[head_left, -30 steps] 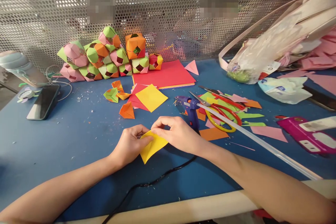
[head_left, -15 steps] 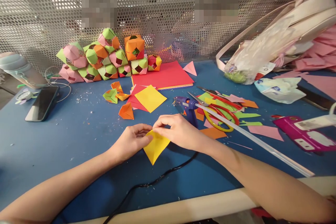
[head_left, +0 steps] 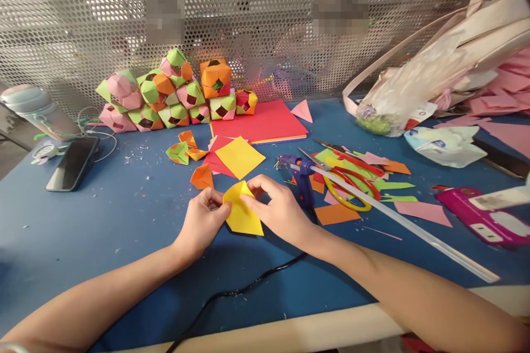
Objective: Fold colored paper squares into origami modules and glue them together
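Observation:
A yellow sheet of paper [head_left: 244, 215] is held up between my two hands, its surface bent and partly opened out. My left hand [head_left: 201, 218] pinches its left edge between thumb and fingers. My right hand [head_left: 275, 207] grips the upper right part, thumb on the near face and fingers behind it. Just beyond lie a folded orange paper piece [head_left: 202, 176] and a flat yellow square [head_left: 240, 158] on red sheets. Small green and orange folded pieces [head_left: 178, 153] sit to the left of these. A blue glue gun [head_left: 304, 176] stands right of my right hand.
Folded paper balls [head_left: 155, 90] are stacked against the perforated metal panel [head_left: 273, 22]. Red-handled scissors [head_left: 356, 176] lie among paper scraps. A long glue stick [head_left: 414, 220] juts from the glue gun, and a black cable [head_left: 248, 287] crosses the front. A phone [head_left: 71, 165] and bottle stand left.
The yellow paper has been turned: its corner pointed down before, and now a wider face with a lower right corner shows. Both hands have shifted their grip on it.

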Tool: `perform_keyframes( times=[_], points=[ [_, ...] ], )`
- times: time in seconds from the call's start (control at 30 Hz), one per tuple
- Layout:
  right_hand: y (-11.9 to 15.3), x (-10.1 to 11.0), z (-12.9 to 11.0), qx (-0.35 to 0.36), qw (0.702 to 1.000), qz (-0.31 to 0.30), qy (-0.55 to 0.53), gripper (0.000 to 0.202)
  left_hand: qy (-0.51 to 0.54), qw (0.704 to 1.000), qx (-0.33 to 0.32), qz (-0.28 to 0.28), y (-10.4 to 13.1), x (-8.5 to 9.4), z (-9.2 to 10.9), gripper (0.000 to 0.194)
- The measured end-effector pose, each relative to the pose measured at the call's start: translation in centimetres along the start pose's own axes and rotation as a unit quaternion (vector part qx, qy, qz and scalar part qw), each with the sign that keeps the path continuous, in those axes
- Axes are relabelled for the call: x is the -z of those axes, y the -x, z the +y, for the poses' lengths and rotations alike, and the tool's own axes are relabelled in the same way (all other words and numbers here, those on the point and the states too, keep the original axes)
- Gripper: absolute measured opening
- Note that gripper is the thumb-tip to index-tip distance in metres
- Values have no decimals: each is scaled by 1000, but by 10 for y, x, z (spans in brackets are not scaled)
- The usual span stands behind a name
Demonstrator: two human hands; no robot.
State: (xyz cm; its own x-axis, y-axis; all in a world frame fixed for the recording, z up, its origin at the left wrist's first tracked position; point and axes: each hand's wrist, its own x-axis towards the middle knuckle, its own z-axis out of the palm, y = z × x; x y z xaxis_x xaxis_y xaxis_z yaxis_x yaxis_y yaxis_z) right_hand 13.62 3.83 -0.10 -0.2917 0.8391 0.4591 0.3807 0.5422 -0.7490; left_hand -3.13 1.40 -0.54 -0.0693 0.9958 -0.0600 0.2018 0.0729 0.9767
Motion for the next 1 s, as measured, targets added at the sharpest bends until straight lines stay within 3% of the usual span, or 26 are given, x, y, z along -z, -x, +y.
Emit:
perform_keyframes(
  times=[0.23, 0.43, 0.6, 0.83, 1.0],
  points=[
    [4, -3, 6, 162, 987, -8, 12, 20, 53, 998, 28, -8, 2, -1, -1, 16],
    [6, -3, 9, 227, 971, -20, 78, 22, 83, 996, 18, -5, 2, 0, 1, 13],
    [5, -1, 1, 206, 976, -33, 58, 9, 55, 998, 10, 0, 2, 1, 2, 13],
    [5, -3, 2, 75, 997, -35, 5, 5, 36, 999, 3, -30, 4, 0, 1, 14],
    [5, -4, 6, 83, 995, -43, 19, 8, 32, 998, 17, -42, 3, -1, 2, 15]
  ],
)
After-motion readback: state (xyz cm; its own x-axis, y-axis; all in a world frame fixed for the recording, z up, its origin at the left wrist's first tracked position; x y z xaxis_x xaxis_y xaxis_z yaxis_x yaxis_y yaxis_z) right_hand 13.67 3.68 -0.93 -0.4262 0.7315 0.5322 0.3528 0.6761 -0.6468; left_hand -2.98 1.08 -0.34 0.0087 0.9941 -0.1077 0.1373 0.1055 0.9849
